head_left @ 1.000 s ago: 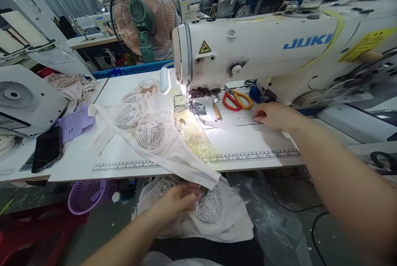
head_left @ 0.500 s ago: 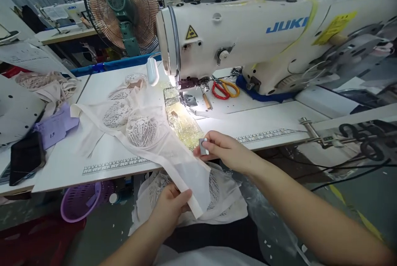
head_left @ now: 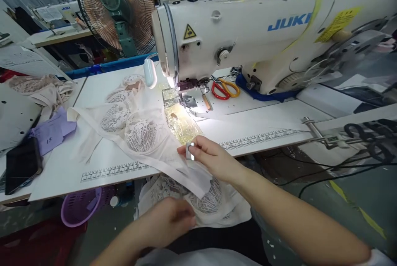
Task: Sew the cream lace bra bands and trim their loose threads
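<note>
A cream lace bra (head_left: 141, 136) lies on the white sewing table, its side band hanging over the front edge. My right hand (head_left: 211, 156) is closed, pinching a small grey rectangular piece (head_left: 190, 151) with a shiny edge. It is right at the bra's band; whether the fingers also grip the cloth is hidden. Below, my left hand (head_left: 169, 220) is over my lap, smeared by motion and apart from the band's end. More cream lace pieces (head_left: 211, 202) lie on my lap beneath both hands.
The sewing machine (head_left: 248, 39) stands behind, with a yellow taped plate (head_left: 181, 123) at its needle. Scissors (head_left: 225, 88) lie under its arm. At left are a phone (head_left: 23, 165) and purple paper (head_left: 52, 131); a purple basket (head_left: 72, 210) stands below. A fan (head_left: 118, 10) stands behind.
My left hand has let go of the band's end and moved down. My right hand has moved left along the bra with the grey piece. The band's end now droops, folded.
</note>
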Tool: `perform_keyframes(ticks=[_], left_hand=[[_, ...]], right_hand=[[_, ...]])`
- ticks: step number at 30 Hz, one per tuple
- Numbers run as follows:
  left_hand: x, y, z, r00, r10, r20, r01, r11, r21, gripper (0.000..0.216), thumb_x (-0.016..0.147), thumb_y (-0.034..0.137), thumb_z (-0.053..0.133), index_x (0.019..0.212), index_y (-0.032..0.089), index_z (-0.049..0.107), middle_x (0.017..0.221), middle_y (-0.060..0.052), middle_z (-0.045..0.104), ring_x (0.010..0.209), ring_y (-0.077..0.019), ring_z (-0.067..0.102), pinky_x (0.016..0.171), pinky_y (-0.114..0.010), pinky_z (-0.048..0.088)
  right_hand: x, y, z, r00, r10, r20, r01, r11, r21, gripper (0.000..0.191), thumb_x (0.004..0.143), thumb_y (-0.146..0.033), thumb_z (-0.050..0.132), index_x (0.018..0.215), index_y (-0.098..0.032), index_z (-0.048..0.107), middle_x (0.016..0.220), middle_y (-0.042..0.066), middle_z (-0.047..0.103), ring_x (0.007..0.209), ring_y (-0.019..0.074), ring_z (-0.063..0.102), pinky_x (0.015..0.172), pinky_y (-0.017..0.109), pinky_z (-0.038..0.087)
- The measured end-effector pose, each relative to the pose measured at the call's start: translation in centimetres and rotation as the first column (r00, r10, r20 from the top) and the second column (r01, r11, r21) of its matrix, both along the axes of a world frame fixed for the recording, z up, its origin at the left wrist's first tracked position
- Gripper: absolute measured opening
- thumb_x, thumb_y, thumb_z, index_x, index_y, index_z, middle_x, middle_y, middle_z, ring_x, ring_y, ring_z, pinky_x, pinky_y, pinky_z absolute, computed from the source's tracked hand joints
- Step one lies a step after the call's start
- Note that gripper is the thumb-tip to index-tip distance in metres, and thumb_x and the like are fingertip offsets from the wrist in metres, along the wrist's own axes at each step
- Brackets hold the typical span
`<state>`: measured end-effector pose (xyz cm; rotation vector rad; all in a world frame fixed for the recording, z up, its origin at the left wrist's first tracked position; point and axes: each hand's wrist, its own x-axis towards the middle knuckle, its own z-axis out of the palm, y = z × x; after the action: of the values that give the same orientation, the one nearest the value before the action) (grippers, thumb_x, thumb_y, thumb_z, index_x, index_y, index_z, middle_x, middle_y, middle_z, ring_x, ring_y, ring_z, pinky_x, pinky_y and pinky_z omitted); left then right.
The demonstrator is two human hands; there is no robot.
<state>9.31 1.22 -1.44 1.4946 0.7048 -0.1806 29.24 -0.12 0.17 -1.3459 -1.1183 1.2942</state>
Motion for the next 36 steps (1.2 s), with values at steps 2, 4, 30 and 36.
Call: perform_keyframes(ticks=[2, 4, 30, 36], left_hand=[[-1.2, 2.0, 3.0, 0.974, -0.224, -0.041, 0.225, 0.918, 0.327, 0.021, 0.083, 0.035, 0.055, 0.088, 0.019, 0.068, 0.076, -0.002, 0.07, 0.066, -0.0147, 0.061, 0.062, -0.023, 0.046], [-1.6, 4.6, 5.9, 0.96, -0.271, -0.064, 0.253, 0.755, 0.605, 0.023, 0.088, 0.031, 0.047, 0.096, 0.02, 0.066, 0.081, -0.003, 0.07, 0.072, -0.0156, 0.062, 0.066, -0.024, 0.046], [-3.1, 13.8, 2.6, 0.891, -0.209, -0.403, 0.393, -0.089, 0.915, 0.073, 0.083, 0.058, 0.049, 0.128, 0.002, 0.048, 0.137, -0.022, 0.046, 0.108, -0.0304, 0.054, 0.087, -0.038, 0.043], [-3.6, 15.5, 1.5, 0.904, -0.322, -0.281, 0.265, -0.094, 0.96, 0.068, 0.083, 0.056, 0.05, 0.123, 0.001, 0.053, 0.128, -0.021, 0.056, 0.105, -0.0318, 0.055, 0.088, -0.042, 0.045]], right_hand=[[0.7, -0.1, 0.2, 0.997, 0.062, 0.052, -0.061, 0.998, -0.012, 0.025, 0.089, -0.038, 0.05, 0.071, -0.022, 0.041, 0.096, 0.006, 0.066, 0.107, 0.0254, 0.06, 0.081, 0.037, 0.043], [1.5, -0.5, 0.4, 0.99, 0.114, 0.088, -0.111, 0.993, -0.038, 0.028, 0.088, -0.041, 0.05, 0.07, -0.022, 0.041, 0.092, 0.007, 0.066, 0.107, 0.0267, 0.06, 0.079, 0.036, 0.043], [-5.2, 7.4, -1.3, 0.861, 0.026, 0.507, -0.085, 0.992, 0.093, 0.014, 0.086, -0.022, 0.039, 0.073, -0.023, 0.039, 0.061, -0.001, 0.058, 0.058, 0.0165, 0.056, 0.057, 0.029, 0.043], [-5.5, 8.7, -1.1, 0.67, -0.124, 0.732, -0.08, 0.968, 0.238, 0.016, 0.084, -0.017, 0.038, 0.071, -0.021, 0.045, 0.064, 0.0, 0.051, 0.059, 0.0156, 0.051, 0.053, 0.026, 0.039]])
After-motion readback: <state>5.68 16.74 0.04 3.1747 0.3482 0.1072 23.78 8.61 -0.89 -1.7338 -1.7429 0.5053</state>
